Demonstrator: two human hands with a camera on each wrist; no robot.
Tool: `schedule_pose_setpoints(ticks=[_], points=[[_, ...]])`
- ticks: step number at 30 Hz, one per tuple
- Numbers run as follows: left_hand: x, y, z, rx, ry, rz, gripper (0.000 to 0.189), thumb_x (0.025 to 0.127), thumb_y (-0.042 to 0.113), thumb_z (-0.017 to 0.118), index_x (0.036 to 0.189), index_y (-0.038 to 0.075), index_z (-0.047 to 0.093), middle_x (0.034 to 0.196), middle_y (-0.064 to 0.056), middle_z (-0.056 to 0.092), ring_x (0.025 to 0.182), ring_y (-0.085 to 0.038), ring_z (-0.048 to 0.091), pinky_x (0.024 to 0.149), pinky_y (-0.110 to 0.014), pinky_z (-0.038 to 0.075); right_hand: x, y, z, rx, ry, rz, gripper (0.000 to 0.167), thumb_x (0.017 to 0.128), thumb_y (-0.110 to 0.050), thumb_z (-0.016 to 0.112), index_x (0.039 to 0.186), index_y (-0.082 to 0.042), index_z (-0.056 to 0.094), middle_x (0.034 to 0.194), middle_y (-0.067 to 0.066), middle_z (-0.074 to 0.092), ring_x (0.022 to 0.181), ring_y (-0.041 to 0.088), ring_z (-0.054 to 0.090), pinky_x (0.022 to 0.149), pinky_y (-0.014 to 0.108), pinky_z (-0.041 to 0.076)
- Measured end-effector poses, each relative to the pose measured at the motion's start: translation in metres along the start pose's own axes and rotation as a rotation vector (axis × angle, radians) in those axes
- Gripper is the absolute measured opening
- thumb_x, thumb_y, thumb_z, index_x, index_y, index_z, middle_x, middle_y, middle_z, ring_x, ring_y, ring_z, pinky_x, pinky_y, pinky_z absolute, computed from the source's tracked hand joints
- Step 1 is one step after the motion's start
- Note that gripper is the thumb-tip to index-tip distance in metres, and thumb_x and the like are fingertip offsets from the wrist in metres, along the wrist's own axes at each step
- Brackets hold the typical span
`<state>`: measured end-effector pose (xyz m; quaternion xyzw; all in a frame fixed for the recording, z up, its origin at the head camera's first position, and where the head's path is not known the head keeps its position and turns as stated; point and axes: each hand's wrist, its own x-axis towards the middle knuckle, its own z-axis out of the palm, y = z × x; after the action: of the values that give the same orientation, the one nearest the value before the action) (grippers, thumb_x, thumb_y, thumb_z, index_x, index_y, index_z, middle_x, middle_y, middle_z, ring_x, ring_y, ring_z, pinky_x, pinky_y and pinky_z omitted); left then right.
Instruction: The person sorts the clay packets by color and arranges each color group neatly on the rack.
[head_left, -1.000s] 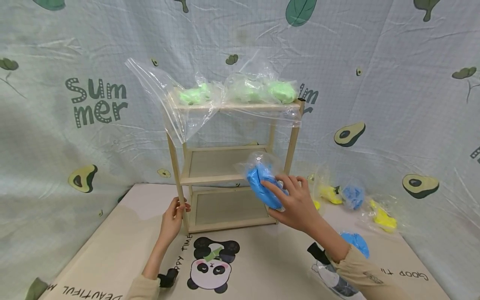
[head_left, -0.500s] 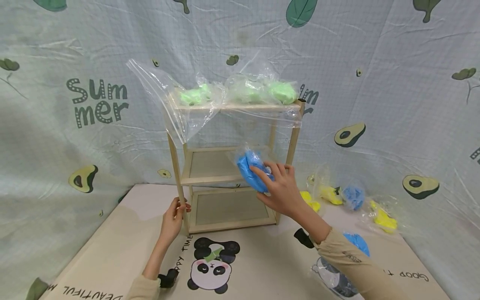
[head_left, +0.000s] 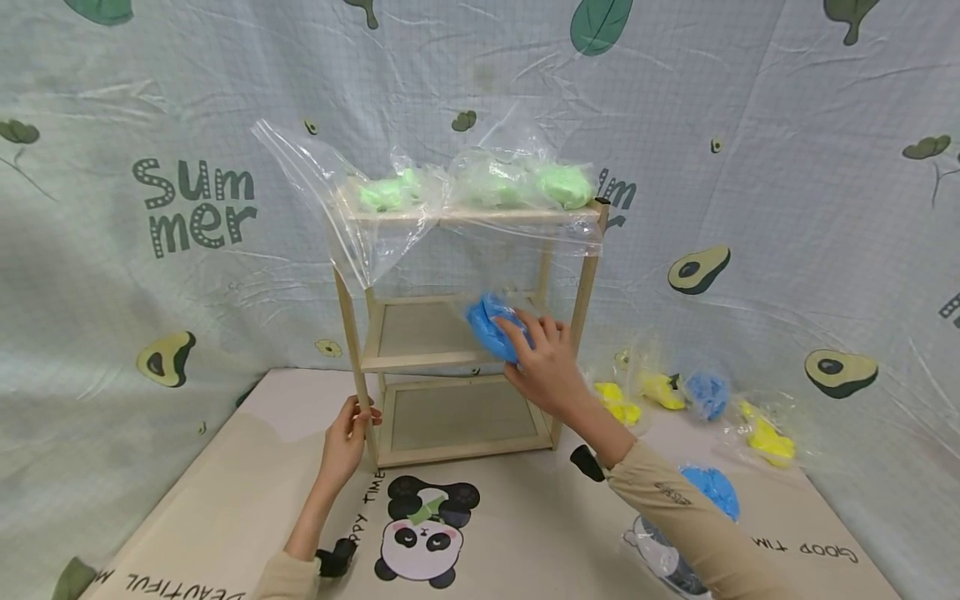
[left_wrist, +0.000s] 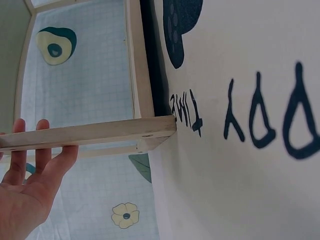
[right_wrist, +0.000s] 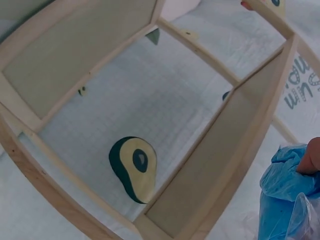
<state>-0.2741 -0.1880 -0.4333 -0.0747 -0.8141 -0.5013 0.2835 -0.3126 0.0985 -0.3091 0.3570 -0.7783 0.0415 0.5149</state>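
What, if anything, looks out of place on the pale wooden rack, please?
On the top shelf, the leftmost clear plastic bag of pale green material looks untidy: it juts past the left end and droops over the front.

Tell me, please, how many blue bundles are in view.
3: the held bundle in the right grip; the rear bundle on the table, towards the back right; and the nearer bundle, partly hidden behind the right sleeve, which could conceal more.
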Motion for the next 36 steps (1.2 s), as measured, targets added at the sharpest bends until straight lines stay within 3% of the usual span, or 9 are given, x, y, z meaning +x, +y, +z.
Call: schedule_pose_setpoints(ticks=[6,18,24,36], points=[[0.001,-0.009,0.001,-0.008,0.006,0.022,0.019,0.092,0.008,0.043,0.104,-0.004,0.050,0.086,-0.016,0.062,0.076,-0.003,0.060,0.070,-0.028,0.048,-0.001,0.000,0.011,-0.064,0.006,0.005,0.050,0.066,-0.011,0.069,0.114,-0.008,0.053,0.112,0.017,0.058,0.086,0.031,0.052,0.070,0.043,0.039],[0.000,-0.007,0.001,0.001,0.011,0.031,0.017,0.092,0.008,0.043,0.103,-0.002,0.050,0.085,-0.015,0.062,0.075,0.001,0.059,0.069,-0.025,0.047,-0.004,0.000,0.028,-0.096,0.006,0.015,0.047,0.071,-0.014,0.069,0.115,-0.008,0.052,0.116,0.018,0.054,0.088,0.029,0.050,0.071,0.043,0.036],[0.001,-0.008,0.001,-0.006,0.012,0.038,0.018,0.092,0.007,0.043,0.103,-0.004,0.050,0.085,-0.016,0.061,0.075,-0.005,0.061,0.068,-0.027,0.047,-0.002,-0.002,0.033,-0.096,0.018,0.020,0.045,0.073,-0.013,0.069,0.115,-0.007,0.053,0.117,0.020,0.053,0.089,0.030,0.048,0.072,0.044,0.035],[0.000,-0.005,0.002,-0.011,0.020,0.020,0.016,0.092,0.008,0.043,0.102,-0.002,0.050,0.085,-0.015,0.062,0.074,0.004,0.057,0.067,-0.024,0.047,-0.003,-0.005,0.041,-0.208,-0.005,0.021,0.045,0.077,-0.022,0.070,0.117,-0.011,0.054,0.118,0.016,0.055,0.088,0.027,0.052,0.070,0.042,0.038]])
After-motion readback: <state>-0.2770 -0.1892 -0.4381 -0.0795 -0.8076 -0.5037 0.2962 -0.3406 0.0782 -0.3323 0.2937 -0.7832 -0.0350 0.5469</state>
